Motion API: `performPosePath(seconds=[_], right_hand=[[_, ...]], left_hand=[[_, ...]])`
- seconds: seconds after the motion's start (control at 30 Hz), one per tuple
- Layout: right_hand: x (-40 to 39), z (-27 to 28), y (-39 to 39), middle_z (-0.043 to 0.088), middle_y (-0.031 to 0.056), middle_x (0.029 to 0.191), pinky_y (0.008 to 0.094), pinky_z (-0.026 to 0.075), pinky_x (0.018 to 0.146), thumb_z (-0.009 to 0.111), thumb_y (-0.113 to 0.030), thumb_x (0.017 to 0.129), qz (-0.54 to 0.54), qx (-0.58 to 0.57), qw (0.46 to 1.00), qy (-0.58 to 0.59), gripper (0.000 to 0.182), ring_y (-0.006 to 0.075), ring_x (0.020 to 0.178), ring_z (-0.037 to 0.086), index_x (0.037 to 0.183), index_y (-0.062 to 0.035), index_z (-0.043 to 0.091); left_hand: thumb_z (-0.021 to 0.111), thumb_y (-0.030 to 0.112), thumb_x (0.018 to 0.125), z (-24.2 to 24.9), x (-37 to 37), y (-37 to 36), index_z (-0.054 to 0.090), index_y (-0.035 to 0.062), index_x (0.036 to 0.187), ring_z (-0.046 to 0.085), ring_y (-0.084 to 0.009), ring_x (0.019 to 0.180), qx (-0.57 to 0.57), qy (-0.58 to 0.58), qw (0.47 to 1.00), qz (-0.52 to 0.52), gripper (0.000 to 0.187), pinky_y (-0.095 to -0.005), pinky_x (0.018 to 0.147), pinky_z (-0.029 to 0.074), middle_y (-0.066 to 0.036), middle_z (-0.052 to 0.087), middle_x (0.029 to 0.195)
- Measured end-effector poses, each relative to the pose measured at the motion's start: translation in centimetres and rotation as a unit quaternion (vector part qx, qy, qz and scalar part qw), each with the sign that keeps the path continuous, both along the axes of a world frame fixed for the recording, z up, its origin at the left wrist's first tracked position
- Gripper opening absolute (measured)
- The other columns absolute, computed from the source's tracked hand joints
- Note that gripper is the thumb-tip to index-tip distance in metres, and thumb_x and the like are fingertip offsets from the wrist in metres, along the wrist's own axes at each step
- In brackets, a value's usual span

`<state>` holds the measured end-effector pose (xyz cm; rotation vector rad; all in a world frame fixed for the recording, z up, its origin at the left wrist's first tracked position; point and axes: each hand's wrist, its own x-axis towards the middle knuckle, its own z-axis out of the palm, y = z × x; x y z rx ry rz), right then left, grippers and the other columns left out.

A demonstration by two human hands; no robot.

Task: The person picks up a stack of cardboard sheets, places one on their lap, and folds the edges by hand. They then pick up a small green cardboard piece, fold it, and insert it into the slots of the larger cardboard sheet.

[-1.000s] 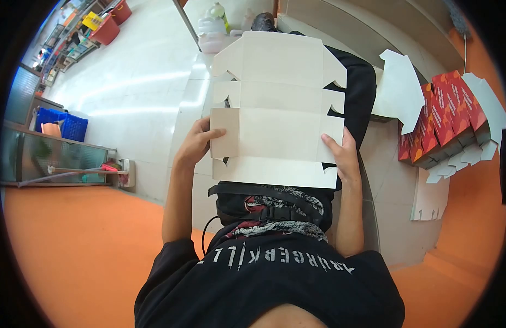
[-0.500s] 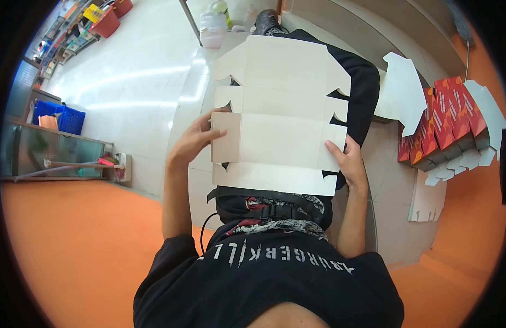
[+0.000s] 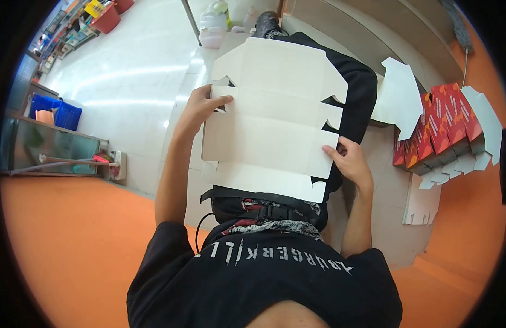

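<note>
The left hand (image 3: 197, 110) pinches a small flap at the left edge of the flat white carton (image 3: 275, 126), mid-frame above the lap; the right hand (image 3: 351, 161) grips its right edge, thumb on top; uneven pull there could tear the notched flaps or crease them off the fold lines.

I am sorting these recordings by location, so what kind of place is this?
Probably a shop or its stockroom: red printed cartons stand in a row, blue plastic baskets sit across the floor, and goods fill a shelf rack.
</note>
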<state>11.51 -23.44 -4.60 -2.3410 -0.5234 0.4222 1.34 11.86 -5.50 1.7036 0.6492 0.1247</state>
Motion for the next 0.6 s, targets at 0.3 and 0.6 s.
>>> performPosePath(seconds=[0.3, 0.6], right_hand=[[-1.4, 1.2, 13.3, 0.058, 0.0031, 0.060, 0.0256, 0.042, 0.052, 0.071, -0.020, 0.084, 0.103, 0.181, 0.978, -0.027, 0.023, 0.0093, 0.054, 0.051, 0.075, -0.0002, 0.062], [-1.9, -1.2, 20.9, 0.066, 0.0133, 0.064, 0.0361, 0.053, 0.064, 0.069, -0.023, 0.079, 0.073, 0.028, 0.994, -0.077, 0.022, 0.0277, 0.063, 0.067, 0.072, -0.0033, 0.065]], left_hand=[[0.072, 0.015, 0.076, 0.8, -0.1, -1.3, 0.061, -0.0092, 0.103, 0.062, -0.0146, 0.071, 0.016, -0.052, 0.998, 0.035, 0.038, -0.0288, 0.063, 0.051, -0.011, 0.065, 0.084], [0.073, 0.012, 0.075, 1.0, 0.4, -0.5, 0.059, -0.0038, 0.094, 0.063, -0.0151, 0.069, 0.090, -0.037, 0.995, 0.012, 0.028, -0.0289, 0.060, 0.050, -0.009, 0.064, 0.078]])
